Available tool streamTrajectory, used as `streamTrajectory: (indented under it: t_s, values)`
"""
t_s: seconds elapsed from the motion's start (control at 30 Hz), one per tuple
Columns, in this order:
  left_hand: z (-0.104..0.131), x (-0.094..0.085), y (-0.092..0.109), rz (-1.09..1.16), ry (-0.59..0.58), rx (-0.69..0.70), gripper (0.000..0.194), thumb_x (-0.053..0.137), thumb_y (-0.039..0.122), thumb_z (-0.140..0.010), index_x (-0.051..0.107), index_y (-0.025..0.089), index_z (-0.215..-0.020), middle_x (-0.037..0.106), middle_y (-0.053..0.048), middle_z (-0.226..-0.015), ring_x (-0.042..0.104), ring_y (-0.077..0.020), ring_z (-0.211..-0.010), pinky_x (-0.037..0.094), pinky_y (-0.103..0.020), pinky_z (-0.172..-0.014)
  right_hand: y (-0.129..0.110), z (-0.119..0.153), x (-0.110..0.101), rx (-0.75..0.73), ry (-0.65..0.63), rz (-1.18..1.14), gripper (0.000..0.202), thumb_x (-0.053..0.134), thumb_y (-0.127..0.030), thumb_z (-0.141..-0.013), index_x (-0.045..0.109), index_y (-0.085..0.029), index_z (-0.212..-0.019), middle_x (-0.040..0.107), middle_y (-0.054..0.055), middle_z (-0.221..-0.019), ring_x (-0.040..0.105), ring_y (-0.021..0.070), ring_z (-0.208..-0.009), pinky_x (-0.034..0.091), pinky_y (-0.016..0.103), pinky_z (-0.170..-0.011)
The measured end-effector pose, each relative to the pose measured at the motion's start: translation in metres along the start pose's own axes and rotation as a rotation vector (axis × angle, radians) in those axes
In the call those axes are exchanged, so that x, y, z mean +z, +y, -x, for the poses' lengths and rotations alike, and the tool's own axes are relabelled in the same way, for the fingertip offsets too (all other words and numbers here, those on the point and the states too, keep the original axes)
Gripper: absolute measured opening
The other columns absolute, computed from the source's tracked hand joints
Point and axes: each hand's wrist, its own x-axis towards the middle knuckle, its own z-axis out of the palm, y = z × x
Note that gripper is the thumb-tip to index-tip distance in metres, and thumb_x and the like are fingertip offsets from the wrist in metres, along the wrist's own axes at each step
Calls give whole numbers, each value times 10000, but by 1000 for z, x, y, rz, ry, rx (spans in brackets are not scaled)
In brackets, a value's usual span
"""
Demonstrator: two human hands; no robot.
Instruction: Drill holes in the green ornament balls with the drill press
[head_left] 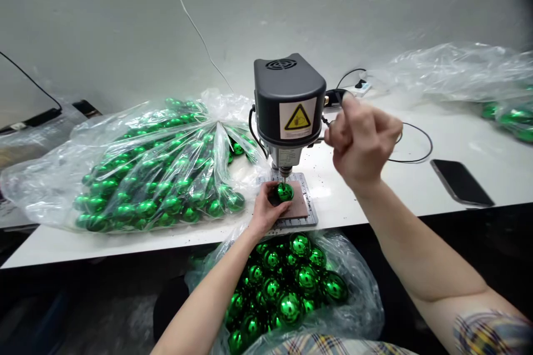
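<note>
A shiny green bauble sits under the bit of a small black bench drill press. My left hand is curled round the bauble's left and front side, holding it on a brownish pad over the grey slotted base. The drill bit comes down to the top of the bauble; whether it has gone in I cannot tell. To the right of the drill head, my right hand is closed at the feed lever, most of which the fingers hide.
An open plastic bag of green baubles lies below the table edge at my lap. A big clear bag of baubles covers the table's left. At right are a phone, a black cable and another plastic bag.
</note>
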Motion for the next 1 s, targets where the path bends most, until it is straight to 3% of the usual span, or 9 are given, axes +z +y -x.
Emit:
streamTrajectory:
  t_s: [0.07,0.13,0.23,0.3,0.4,0.47,0.63,0.8,1.0]
  values:
    - [9,-6,14,-76,72,-33,530,833,250,-680,537,187,-1114,662,-80,-1075,649,-221,-990,524,-371,-886,-4,-23,12,178,50,-9,522,647,-250,-896,414,-203,-430,374,-57,-376,304,61,-308,204,280,-328]
    - [24,-22,37,-245,24,-74,489,837,276,-675,562,184,-1068,666,-58,-995,632,-204,-896,504,-333,-799,-1,-40,18,276,44,-22,542,619,-256,-908,359,-210,-434,320,-62,-367,264,58,-300,162,270,-317]
    - [41,-55,74,-441,-395,-89,412,836,386,-693,645,198,-1005,687,-36,-925,616,-206,-844,467,-305,-732,11,-49,16,309,-6,-31,540,612,-309,-916,319,-215,-471,276,-63,-385,254,57,-313,144,256,-326]
    - [33,-75,88,-500,-460,-78,296,726,454,-815,682,209,-975,703,-45,-943,628,-219,-878,469,-319,-764,17,-47,12,278,-38,-28,544,627,-382,-911,320,-215,-494,270,-63,-405,263,57,-328,162,250,-337]
    - [-16,-89,82,-593,-125,-74,262,488,352,-970,674,192,-878,699,-77,-892,642,-241,-901,469,-371,-861,21,-44,9,254,-44,-31,535,641,-438,-898,357,-213,-505,291,-59,-422,272,61,-343,188,255,-348]
    - [-63,-89,62,-643,72,-140,144,568,190,-881,654,182,-767,693,-108,-883,650,-281,-975,448,-407,-959,20,-43,9,267,-23,-44,520,667,-421,-880,379,-213,-500,313,-55,-418,279,66,-345,192,267,-347]
    - [-145,-73,9,-585,159,-168,200,733,81,-674,648,171,-831,693,-146,-967,639,-337,-1095,435,-442,-1012,14,-45,15,299,56,-71,494,683,-297,-855,383,-214,-471,333,-52,-373,267,67,-309,134,285,-309]
    - [-152,-67,-4,-471,231,-175,390,811,135,-627,629,190,-968,706,-116,-1013,640,-311,-1106,463,-396,-969,10,-44,20,298,86,-68,472,629,-215,-882,402,-209,-468,347,-55,-373,261,63,-295,128,276,-300]
    - [-109,-101,32,-106,266,-282,373,729,282,-762,608,150,-1089,676,-55,-856,638,-169,-762,538,-300,-697,21,-46,10,220,-26,-18,492,651,-337,-905,383,-215,-511,343,-50,-403,280,68,-328,181,286,-335]
